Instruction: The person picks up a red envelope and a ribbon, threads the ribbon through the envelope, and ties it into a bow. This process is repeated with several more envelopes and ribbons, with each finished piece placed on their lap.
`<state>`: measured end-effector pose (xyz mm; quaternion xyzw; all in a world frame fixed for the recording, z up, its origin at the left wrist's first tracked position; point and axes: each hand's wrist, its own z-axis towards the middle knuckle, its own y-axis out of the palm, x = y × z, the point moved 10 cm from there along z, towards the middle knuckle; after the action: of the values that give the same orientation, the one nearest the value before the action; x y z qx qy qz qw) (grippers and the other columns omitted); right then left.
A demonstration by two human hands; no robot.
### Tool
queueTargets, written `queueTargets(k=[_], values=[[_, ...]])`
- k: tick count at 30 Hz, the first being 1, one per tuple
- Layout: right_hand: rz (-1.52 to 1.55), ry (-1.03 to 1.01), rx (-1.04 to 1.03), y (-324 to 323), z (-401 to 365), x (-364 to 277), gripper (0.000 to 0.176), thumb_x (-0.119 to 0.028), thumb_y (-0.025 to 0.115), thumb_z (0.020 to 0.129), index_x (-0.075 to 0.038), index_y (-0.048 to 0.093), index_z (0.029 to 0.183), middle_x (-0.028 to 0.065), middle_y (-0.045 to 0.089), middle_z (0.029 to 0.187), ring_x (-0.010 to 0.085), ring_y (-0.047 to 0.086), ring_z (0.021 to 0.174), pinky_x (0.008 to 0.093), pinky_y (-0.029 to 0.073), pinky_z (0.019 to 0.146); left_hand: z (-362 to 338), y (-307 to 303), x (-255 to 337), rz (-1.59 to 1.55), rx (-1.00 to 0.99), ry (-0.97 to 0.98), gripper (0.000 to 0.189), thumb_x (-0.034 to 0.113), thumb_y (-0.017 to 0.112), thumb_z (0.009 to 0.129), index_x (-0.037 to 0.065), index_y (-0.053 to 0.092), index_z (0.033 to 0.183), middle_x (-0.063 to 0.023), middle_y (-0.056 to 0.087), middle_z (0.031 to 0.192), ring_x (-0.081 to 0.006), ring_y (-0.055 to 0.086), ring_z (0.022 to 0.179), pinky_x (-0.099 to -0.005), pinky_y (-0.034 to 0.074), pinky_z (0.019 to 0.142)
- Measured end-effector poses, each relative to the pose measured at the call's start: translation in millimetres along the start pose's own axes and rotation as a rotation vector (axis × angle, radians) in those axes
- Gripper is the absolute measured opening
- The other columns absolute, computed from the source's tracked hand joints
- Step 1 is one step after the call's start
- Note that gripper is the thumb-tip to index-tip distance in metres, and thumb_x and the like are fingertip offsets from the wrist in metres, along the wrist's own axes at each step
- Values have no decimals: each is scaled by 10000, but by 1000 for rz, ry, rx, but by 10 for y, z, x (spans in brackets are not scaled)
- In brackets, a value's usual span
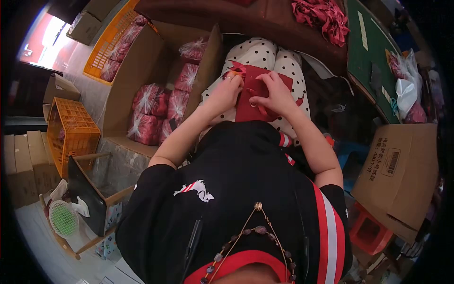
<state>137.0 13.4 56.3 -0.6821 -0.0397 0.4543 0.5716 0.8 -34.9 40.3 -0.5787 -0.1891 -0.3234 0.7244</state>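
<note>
A flat red paper bag (244,110) lies across the lap, over white trousers with black dots (251,51). My left hand (229,91) is at the bag's left edge, its fingers pinched together by a red ribbon (238,66); the fingertips are partly hidden. A small orange spot shows at those fingers. On the right side of the bag rests my right hand (276,96), with thumb and forefinger curved and a gap between them. Red ribbon (263,111) curves out below its thumb, and the other fingers are partly hidden.
To the left, an open cardboard box (124,90) holds several plastic-wrapped red bundles (150,100). Orange crates (75,128) stand farther left. A heap of red ribbons (326,21) lies on the brown-covered table (227,21). A green board (363,59) and a carton (395,170) are at right.
</note>
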Motion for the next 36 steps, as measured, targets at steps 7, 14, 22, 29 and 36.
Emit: queueTargets(k=[7, 14, 22, 29, 36], values=[[-4, 38, -22, 38, -31, 95, 714, -393, 874, 679, -62, 535, 1213, 152, 511, 1200, 351, 545, 1154, 431, 481, 969, 16, -138, -76, -22, -7, -47, 130, 25, 591, 906, 36, 550, 1029, -204, 600, 1052, -447, 612, 944, -486, 512, 772], [-18, 182, -19, -31, -106, 402, 792, -435, 864, 680, -32, 524, 1270, 174, 512, 1269, 349, 552, 1177, 432, 475, 988, -113, -676, -610, 0, 300, -124, 248, 37, 648, 874, 29, 570, 1109, -201, 602, 1063, -395, 630, 970, -468, 515, 830], [49, 322, 253, -861, -129, 946, 431, -453, 703, 865, -23, 713, 882, 133, 677, 849, 277, 666, 798, 374, 524, 748, -266, -59, 376, 312, -14, -133, 606, 474, 775, 797, 69, 553, 1189, -191, 588, 1101, -381, 633, 938, -449, 520, 787], [-216, 624, 524, -1784, -709, 1606, 422, -510, 654, 880, -98, 731, 822, 121, 706, 816, 336, 676, 843, 441, 524, 762, -301, 179, 296, 293, -80, -146, 718, 465, 812, 755, 15, 488, 1212, -223, 607, 1078, -405, 633, 953, -467, 520, 801], [-564, 898, 1108, -3486, -1388, 2739, 735, -615, 756, 742, -44, 624, 1185, 179, 567, 1260, 375, 502, 1221, 472, 451, 984, -221, 315, 298, 316, -220, -182, 751, 450, 834, 736, -1, 461, 1207, -241, 614, 1070, -421, 631, 971, -475, 519, 804]])
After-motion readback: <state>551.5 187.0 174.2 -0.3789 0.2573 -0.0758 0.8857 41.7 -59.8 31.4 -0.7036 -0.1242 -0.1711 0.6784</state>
